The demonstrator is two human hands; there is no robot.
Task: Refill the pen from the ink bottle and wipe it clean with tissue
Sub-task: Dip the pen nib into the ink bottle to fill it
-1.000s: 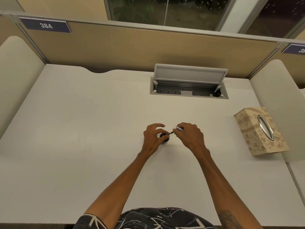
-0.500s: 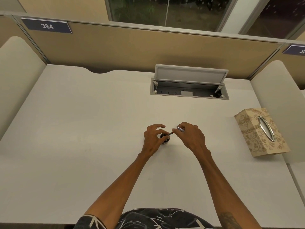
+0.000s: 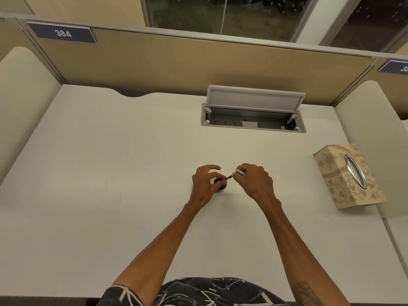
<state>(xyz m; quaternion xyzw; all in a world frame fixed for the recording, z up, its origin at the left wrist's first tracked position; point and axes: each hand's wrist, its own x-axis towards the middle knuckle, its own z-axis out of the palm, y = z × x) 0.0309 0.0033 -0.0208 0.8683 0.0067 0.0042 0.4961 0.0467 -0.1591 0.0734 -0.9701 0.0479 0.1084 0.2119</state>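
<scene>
"384" on blue plate (image 3: pixel 61 33), partition top left.

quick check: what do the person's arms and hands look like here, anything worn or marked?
Both forearms are bare, with no gloves, and no watch or rings that I can make out. The left hand and right hand are uncovered. A dark tattoo marks the right forearm near the elbow. Short sleeves of a dark shirt with pale line patterns show at the bottom edge.

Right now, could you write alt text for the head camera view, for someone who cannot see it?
Over a white desk, a person's left hand steadies a small dark ink bottle while the right hand angles a pen tip-first at its mouth. A patterned tissue box sits to the right.
</scene>
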